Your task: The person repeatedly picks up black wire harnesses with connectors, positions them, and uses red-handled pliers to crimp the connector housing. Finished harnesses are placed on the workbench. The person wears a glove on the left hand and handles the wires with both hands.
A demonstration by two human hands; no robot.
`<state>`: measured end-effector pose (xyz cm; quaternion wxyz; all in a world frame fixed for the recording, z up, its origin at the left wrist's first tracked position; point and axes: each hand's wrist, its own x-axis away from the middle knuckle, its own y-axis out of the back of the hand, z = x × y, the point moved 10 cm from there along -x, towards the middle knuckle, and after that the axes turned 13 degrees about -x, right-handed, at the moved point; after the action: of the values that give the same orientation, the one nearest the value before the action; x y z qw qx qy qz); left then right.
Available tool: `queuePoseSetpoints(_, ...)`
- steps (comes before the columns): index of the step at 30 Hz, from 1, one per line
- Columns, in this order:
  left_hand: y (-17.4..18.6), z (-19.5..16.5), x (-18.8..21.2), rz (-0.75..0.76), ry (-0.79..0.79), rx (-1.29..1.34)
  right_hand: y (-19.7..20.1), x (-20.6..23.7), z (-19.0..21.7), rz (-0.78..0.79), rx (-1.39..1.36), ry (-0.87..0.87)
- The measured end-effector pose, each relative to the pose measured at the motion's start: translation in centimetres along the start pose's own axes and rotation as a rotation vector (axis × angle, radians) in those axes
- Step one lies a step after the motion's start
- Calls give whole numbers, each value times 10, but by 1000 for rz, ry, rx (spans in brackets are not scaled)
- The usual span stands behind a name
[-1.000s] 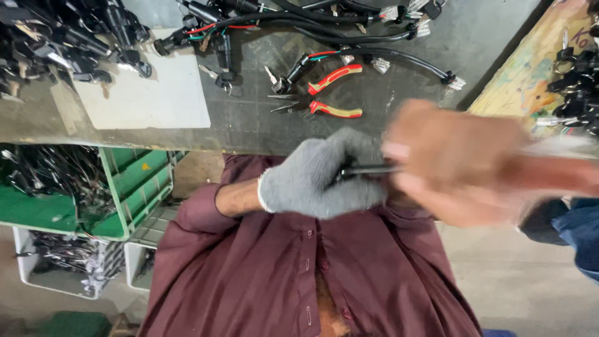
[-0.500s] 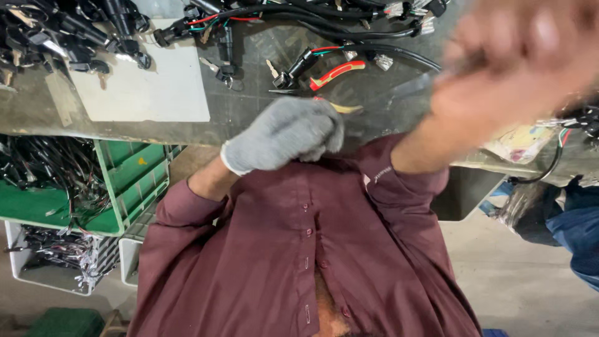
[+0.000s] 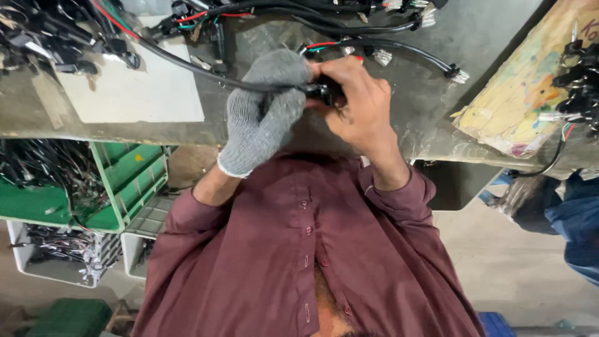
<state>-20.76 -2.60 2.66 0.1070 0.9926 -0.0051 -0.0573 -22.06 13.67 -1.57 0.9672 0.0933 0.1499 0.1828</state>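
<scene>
My left hand (image 3: 265, 112), in a grey knitted glove, is closed around a black cable (image 3: 187, 65) that runs up and left across the bench. My bare right hand (image 3: 359, 112) grips a small black connector (image 3: 324, 92) at the end of that cable, right against the gloved fingers. Both hands meet over the front edge of the grey workbench (image 3: 474, 37), above my maroon shirt. Most of the connector is hidden by the fingers.
A white sheet (image 3: 134, 93) lies on the bench beside a pile of black wire harnesses (image 3: 56, 37). More cables with white plugs (image 3: 380, 56) lie behind the hands. Green crate (image 3: 118, 187) and white bins (image 3: 56, 262) hold wires below left. Colourful cardboard (image 3: 518, 106) and a person in blue (image 3: 574, 218) are at right.
My right hand came down from a raised, blurred position and now meets the gloved left hand on the cable end. Both hands moved forward over the bench, covering the red-handled pliers.
</scene>
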Motion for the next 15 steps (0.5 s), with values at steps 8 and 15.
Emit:
queuePoseSetpoints(8,21,-12,0,-64,-96,-321,-15,-13,17,89,-336,-107)
queuePoseSetpoints(15,6,13,1,52,47,-338,-10,-7,32,46,-86,59)
